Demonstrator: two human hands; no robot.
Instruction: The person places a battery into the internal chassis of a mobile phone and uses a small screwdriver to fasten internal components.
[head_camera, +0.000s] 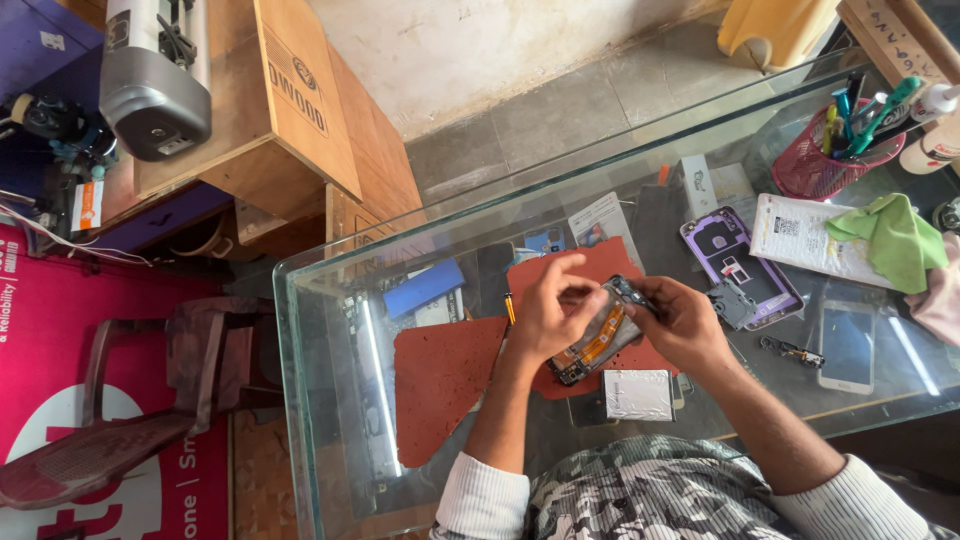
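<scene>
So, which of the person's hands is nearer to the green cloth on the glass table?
Right. The right hand holds the opened phone on the side toward the green cloth; the left hand is farther away, on the phone's other side.

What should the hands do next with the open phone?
Probably the left hand should pinch and lift a small part inside, while the right hand steadies it: the opened phone is held above the red mat, left fingertips at its insides.

Phone repair shop: glass counter (330, 300), opened phones (735, 265).
</scene>
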